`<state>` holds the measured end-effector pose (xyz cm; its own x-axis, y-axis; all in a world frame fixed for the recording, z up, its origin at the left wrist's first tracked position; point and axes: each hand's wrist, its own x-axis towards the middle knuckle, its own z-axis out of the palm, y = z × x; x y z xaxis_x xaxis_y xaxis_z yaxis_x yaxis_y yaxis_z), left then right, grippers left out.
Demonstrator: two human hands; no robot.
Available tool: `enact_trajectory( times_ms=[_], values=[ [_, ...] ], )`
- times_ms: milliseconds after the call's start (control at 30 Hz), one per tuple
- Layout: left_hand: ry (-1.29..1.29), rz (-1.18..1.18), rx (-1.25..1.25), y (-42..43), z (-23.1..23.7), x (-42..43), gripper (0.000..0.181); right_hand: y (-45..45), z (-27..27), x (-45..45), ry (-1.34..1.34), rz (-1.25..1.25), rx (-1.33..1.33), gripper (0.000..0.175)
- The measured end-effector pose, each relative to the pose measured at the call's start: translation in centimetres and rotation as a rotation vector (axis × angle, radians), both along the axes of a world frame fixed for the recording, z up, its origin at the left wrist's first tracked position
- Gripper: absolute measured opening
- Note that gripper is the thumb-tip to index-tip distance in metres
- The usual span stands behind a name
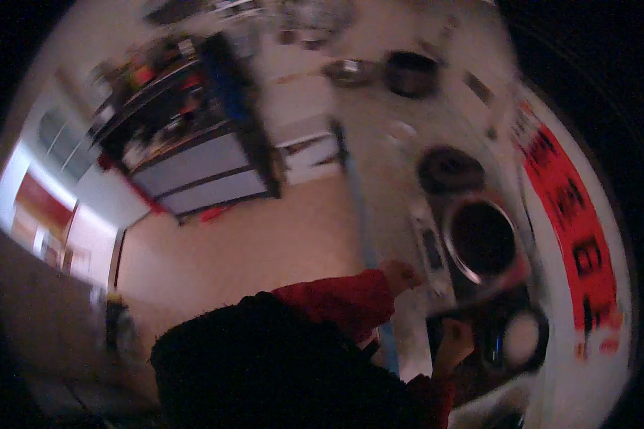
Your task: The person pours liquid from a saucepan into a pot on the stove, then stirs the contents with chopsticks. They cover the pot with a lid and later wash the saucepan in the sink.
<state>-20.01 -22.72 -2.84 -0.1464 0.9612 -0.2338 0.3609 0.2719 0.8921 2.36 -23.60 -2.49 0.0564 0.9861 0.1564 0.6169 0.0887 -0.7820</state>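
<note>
The picture is dim and blurred. My left hand (401, 276), in a red sleeve, is over the counter's front edge, near the front panel (432, 246) of a cooktop. Its fingers look bent, but blur hides whether they hold anything. My right hand (457, 340) is lower in the picture, over a dark surface beside a round, pale-topped vessel (520, 338). I cannot tell whether it touches or grips something. Ahead of my left hand sits a round dark pan (483, 241) with a shiny rim, on the cooktop. A dark round thing (451, 169), perhaps a burner, lies beyond it.
The counter (375, 145) runs up the picture, with a metal bowl (349, 71) and a dark pot (410, 72) farther along. A red strip (574, 214) bearing writing is on the wall. Behind me are tiled floor (236, 246) and a loaded shelf unit (198, 161).
</note>
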Motion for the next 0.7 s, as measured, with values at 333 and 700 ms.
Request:
enact_trajectory(
  times_ms=[333,700],
  values=[
    [0.033,0.879,0.275,-14.2,0.6,-26.9,0.035,2.0,0.1,-32.4,0.222,0.847,0.132,0.014],
    [0.582,1.341,0.564,-29.1,-1.0,-46.7,0.013,-0.6,2.0,-71.1,0.325,1.461,0.253,0.028]
  ],
)
